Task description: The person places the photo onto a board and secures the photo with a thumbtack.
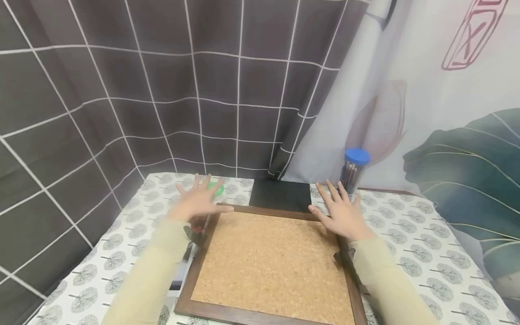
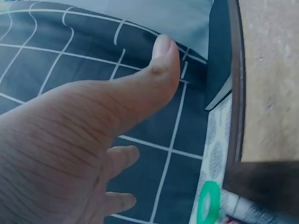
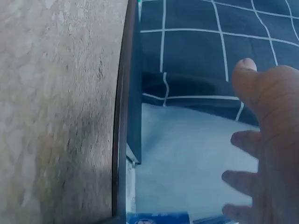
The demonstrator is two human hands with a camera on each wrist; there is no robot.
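Note:
A framed cork board (image 1: 276, 266) with a dark wooden rim lies on the patterned tablecloth in front of me. My left hand (image 1: 199, 198) spreads its fingers over the board's far left corner, holding nothing. On the other side, my right hand (image 1: 343, 214) is likewise spread, palm down, over the far right part of the frame. In the left wrist view the thumb (image 2: 163, 65) points away from the palm, apart from the board's edge. The right wrist view shows separated fingers (image 3: 240, 182) beside the board, with nothing between them.
Behind the board lies a flat black object (image 1: 280, 195). A clear jar with a blue lid (image 1: 357, 156) holds thin sticks near the right hand. Something round and green (image 1: 217, 188) sits behind the left fingers. Dark checked curtain (image 1: 211, 90) hangs behind the tablecloth (image 1: 410, 243).

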